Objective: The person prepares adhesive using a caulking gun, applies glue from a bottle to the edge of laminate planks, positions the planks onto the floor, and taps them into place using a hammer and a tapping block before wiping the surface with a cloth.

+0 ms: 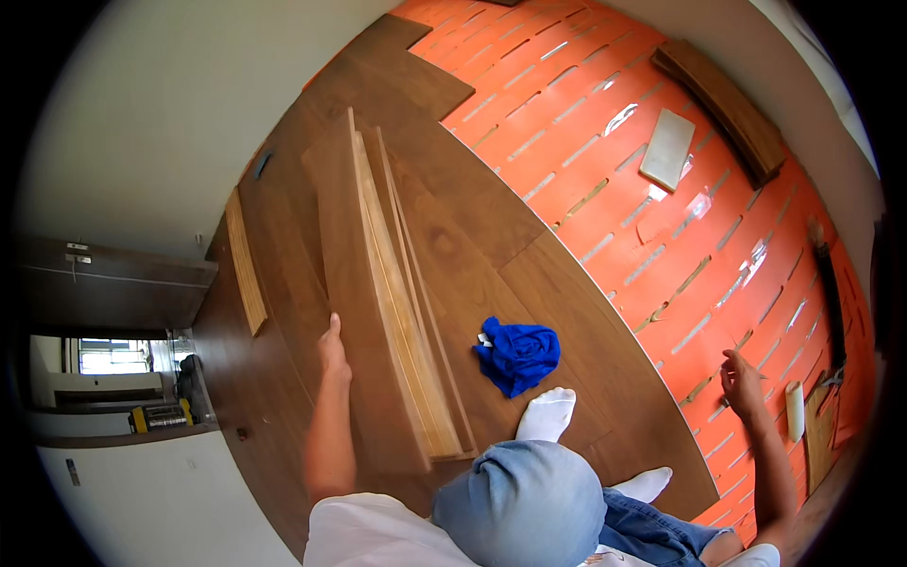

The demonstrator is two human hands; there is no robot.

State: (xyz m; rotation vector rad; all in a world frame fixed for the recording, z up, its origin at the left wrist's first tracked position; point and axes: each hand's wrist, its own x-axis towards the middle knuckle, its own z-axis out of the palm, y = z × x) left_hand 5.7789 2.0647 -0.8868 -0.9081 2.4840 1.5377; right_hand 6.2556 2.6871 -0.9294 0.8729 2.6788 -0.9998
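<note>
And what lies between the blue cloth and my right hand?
No loose object: the head view shows brown flooring, then orange sheeting toward the right hand.

Both arms spread wide. The left forearm (331,439) stretches forward, the left hand (333,352) thumb extended, other fingers mostly hidden. The right forearm (775,463) angles inward to the right hand (742,381), fingers loosely bent.

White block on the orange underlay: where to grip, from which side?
I'd grip the white block mid-length across its narrow width, thumb and fingers on its long sides, coming from above. It's oblong and looks flat on the orange underlay, nothing on top; a gap separates it from the brown planks. The right hand is nearer.
</note>
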